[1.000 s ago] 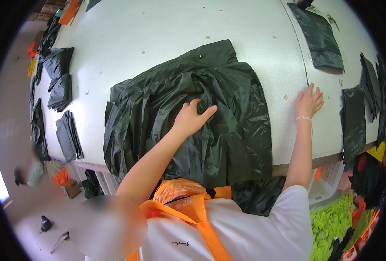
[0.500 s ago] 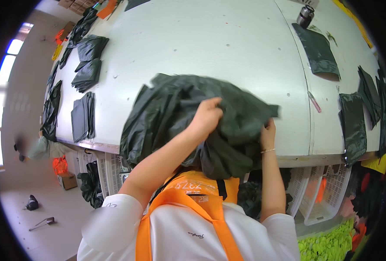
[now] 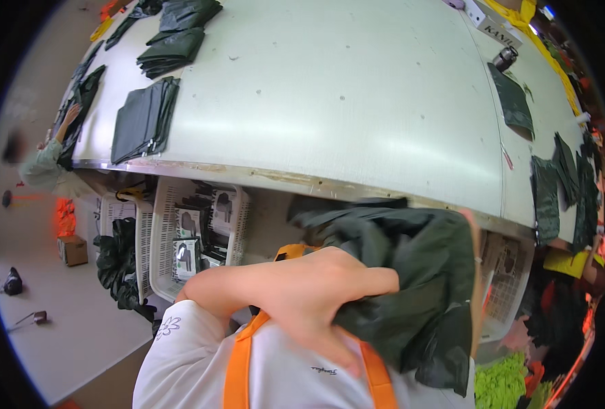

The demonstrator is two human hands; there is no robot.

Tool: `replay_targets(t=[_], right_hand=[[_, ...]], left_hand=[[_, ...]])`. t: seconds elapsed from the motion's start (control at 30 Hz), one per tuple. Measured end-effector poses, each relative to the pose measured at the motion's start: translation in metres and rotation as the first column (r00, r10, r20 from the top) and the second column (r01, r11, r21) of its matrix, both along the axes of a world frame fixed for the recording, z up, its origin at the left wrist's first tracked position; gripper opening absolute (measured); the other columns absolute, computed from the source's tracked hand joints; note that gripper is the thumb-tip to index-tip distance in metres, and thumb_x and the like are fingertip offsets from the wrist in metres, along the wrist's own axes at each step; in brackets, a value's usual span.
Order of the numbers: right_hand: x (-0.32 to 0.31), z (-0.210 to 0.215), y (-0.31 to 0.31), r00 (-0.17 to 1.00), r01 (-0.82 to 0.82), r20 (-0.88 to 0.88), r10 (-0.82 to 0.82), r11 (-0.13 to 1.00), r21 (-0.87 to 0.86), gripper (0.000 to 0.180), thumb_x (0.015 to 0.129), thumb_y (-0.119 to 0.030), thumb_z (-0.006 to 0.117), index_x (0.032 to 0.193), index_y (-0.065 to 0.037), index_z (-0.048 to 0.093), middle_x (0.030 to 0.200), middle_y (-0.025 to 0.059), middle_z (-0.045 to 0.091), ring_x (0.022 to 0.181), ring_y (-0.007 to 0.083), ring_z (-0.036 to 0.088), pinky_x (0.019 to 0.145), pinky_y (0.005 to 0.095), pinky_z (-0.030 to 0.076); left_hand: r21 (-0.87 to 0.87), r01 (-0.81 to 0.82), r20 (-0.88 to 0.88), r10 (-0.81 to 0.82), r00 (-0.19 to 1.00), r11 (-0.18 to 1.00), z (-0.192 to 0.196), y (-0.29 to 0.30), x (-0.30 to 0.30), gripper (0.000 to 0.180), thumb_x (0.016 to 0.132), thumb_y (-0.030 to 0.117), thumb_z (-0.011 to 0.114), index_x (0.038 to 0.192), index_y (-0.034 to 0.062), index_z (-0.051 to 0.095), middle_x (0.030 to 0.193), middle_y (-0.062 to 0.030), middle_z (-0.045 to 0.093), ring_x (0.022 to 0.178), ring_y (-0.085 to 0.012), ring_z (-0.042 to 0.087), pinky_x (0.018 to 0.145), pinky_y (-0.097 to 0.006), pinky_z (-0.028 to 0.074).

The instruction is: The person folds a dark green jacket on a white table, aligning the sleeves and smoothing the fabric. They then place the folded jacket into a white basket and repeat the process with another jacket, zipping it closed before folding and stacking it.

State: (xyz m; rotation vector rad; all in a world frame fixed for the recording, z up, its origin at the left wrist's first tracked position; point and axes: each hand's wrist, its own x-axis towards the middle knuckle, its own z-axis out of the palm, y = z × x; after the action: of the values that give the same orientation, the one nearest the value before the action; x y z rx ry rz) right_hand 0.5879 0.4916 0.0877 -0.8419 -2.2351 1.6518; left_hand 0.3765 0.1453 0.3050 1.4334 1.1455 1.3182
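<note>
A crumpled dark green piece of shiny fabric hangs off the near side of the table, in front of my body on the right. My right hand grips its upper right edge; the fabric hides part of that hand, and motion blurs it. Across my chest reaches my left hand, thumb spread away from the fingers. Its fingertips lie at the fabric's left side, and I cannot tell whether they touch it.
Folded dark green stacks lie at the table's left, more pieces at its right. White plastic baskets stand under the table edge, one holding small boxes. A metal cup sits far right. Another person's hand touches fabric at far left.
The fabric has come off the tabletop toward my body and to the right. My left hand has let go of it and opened. The view has turned, showing more of the baskets.
</note>
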Motion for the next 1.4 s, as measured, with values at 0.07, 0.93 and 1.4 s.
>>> replay_targets(t=[0.07, 0.93, 1.4], right_hand=[[0.08, 0.04, 0.008, 0.997, 0.053, 0.051, -0.061, 0.989, 0.142, 0.015, 0.084, 0.005, 0.045, 0.09, -0.004, 0.055, 0.08, 0.0033, 0.057, 0.076, 0.009, 0.052, 0.069, 0.0251, 0.047], [-0.418, 0.325, 0.152, 0.663, -0.313, -0.749, 0.015, 0.914, -0.259, 0.01, 0.099, -0.023, 0.038, 0.1, -0.014, 0.042, 0.075, 0.0012, 0.044, 0.064, 0.0135, 0.043, 0.057, 0.0265, 0.034], [-0.196, -0.057, -0.005, 0.813, -0.491, 0.569, 0.123, 0.67, 0.557, 0.064, 0.089, -0.029, 0.055, 0.146, -0.014, 0.028, 0.152, 0.0172, 0.017, 0.14, 0.0405, 0.014, 0.109, 0.0587, 0.013]], left_hand=[[-0.1, -0.106, -0.291, 0.073, 0.954, 0.989, -0.015, -0.012, 0.016, 0.061, 0.062, 0.036, 0.081, 0.097, -0.0011, 0.047, 0.065, -0.0157, 0.052, 0.065, -0.0357, 0.056, 0.057, -0.041, 0.042], [0.762, -0.629, -0.601, 0.532, -0.596, 0.155, 0.085, 0.149, -0.299, 0.073, 0.066, 0.056, 0.069, 0.111, -0.0013, 0.059, 0.098, -0.0172, 0.064, 0.101, -0.0338, 0.059, 0.095, -0.046, 0.038], [-0.199, -0.868, -0.942, 0.157, 0.298, 0.454, -0.29, 0.058, -0.178, 0.081, 0.076, 0.059, 0.06, 0.142, 0.0176, 0.037, 0.151, -0.0096, 0.025, 0.14, -0.0351, 0.017, 0.108, -0.06, 0.008]])
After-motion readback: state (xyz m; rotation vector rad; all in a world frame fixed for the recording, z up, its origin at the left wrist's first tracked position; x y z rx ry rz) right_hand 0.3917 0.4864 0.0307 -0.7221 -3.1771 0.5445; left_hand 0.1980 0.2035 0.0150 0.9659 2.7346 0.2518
